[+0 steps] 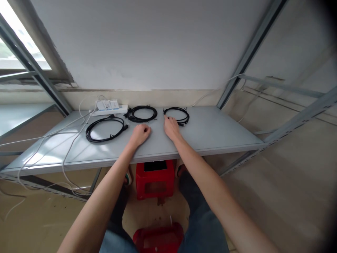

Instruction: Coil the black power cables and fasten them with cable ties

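Note:
Three coiled black cables lie on the grey metal shelf (pixel 210 135). My right hand (pixel 171 128) is at the near left edge of the right-hand cable coil (pixel 187 115), its fingers closed on the cable there; the fingertips are partly hidden. A plug end shows beside that hand. My left hand (pixel 140 134) rests on the shelf in a loose fist, with nothing visible in it. Just behind it sits the middle cable coil (pixel 156 113). Farther left is the larger cable coil (pixel 91 140), with small ties around it.
A white power strip (pixel 110 110) with plugged-in white adapters stands against the wall. White cords (pixel 67 154) run across the shelf and over its front edge. Below is a red stool (pixel 140 181) with a dark phone-like slab (pixel 155 165) on it. Metal posts (pixel 244 52) rise at both sides.

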Tool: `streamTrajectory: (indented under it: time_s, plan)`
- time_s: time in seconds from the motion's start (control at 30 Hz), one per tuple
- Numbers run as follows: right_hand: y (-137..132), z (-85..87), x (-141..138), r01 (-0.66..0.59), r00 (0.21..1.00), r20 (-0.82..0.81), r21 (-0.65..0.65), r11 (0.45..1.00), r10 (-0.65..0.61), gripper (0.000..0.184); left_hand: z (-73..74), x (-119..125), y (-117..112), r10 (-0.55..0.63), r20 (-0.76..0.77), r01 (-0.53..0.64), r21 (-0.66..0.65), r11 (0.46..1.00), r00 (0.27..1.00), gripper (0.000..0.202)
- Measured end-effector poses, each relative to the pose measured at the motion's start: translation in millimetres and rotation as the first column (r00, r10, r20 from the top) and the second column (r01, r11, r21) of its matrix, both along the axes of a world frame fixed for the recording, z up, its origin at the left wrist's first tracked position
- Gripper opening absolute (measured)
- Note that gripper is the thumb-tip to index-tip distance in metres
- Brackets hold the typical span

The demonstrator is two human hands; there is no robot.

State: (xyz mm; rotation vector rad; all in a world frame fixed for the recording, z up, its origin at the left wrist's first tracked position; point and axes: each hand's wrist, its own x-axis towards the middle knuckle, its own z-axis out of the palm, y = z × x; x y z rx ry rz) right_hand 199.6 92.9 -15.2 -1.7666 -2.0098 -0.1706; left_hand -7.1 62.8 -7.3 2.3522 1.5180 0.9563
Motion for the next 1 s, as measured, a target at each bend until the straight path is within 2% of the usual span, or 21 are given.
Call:
streamTrajectory:
  time_s: [0.1,0.2,0.27,0.5,0.6,0.77,0.87,1.0]
  plan:
    - [-0.7,2.2,-0.4,0.1,0.993,-0.06,0.034,0.994,-0.098,0.039,-1.1,0.2,0.5,0.0,0.007,0.0,-0.005,1.0,1.0,0.034]
    - [-2.8,7.7,-1.6,0.215,0.968,-0.139,0.027,0.976,-0.209,0.05,-2.0,0.3,1.6,0.003,0.017,-0.003,-0.009,1.0,1.0,0.033]
    - [-4.9,11.8,-2.8,0.207,0.969,-0.138,0.002,0.978,-0.205,0.058,-2.1,0.4,2.0,-0.002,0.023,0.002,-0.004,1.0,1.0,0.033]
    - [-9.8,21.6,-3.9,0.073,0.988,-0.132,-0.035,0.997,-0.077,0.065,-3.1,0.3,1.9,0.0,0.015,0.0,0.006,1.0,1.0,0.033]
    - [-8.1,18.8,-4.6,0.005,0.994,-0.11,-0.043,0.999,-0.009,0.057,-2.8,0.3,2.0,-0.01,0.011,0.01,0.01,1.0,1.0,0.033]
    - [-4.1,10.4,-4.9,-0.05,0.998,-0.04,-0.031,0.998,0.049,0.023,-2.1,0.4,2.1,-0.005,0.005,0.005,0.002,1.0,1.0,0.035]
    - [-3.8,9.1,-3.5,-0.002,0.999,-0.038,-0.007,1.0,0.002,0.018,-3.2,0.3,2.5,-0.006,0.005,0.006,0.008,1.0,1.0,0.034]
    - [-5.1,11.5,-1.2,0.116,0.985,-0.132,0.021,0.993,-0.112,0.021,-4.3,0.4,2.4,-0.011,0.013,0.011,0.011,1.0,1.0,0.033]
